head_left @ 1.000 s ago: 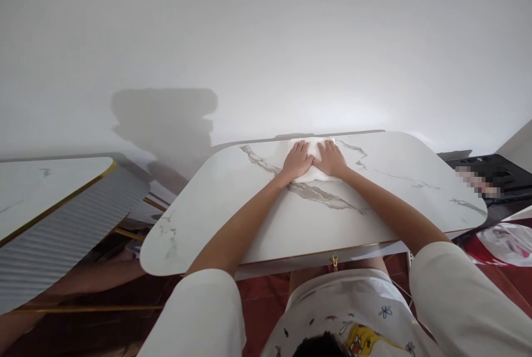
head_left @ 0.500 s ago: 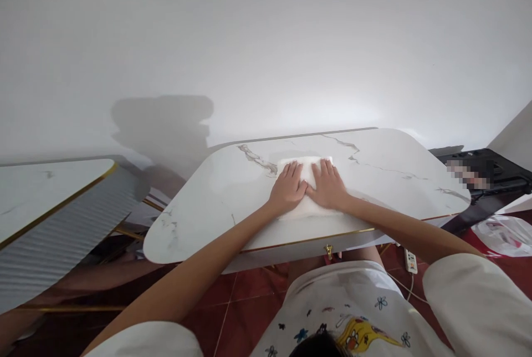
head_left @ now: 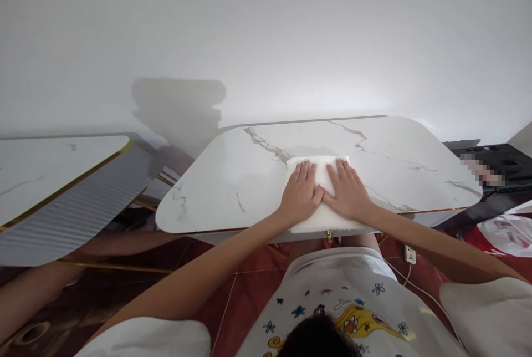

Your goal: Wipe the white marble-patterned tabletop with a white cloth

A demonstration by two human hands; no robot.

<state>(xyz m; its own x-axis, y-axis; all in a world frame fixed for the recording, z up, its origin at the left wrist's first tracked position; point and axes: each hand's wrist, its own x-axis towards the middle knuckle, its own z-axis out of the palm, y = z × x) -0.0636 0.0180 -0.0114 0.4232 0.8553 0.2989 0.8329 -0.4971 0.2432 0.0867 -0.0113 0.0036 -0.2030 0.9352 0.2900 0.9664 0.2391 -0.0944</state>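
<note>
A folded white cloth [head_left: 322, 167] lies on the white marble-patterned table [head_left: 233, 179], at its near edge. My left hand [head_left: 300, 194] and my right hand [head_left: 347, 190] lie flat on the cloth, side by side, thumbs touching, fingers stretched forward. Both press down on it. The cloth's near edge reaches the table's front rim, above a small gold drawer knob [head_left: 329, 233].
A second marble-topped piece with gold trim and ribbed side [head_left: 62, 185] stands to the left. At the right sit a black device [head_left: 494, 166], a white and red plastic bag [head_left: 505, 232] and a power strip [head_left: 409, 254] with its cord on the red tile floor. A white wall lies behind.
Both hands have slid the cloth from the far side of the table toward me, down to the near edge. The hands stay flat on it.
</note>
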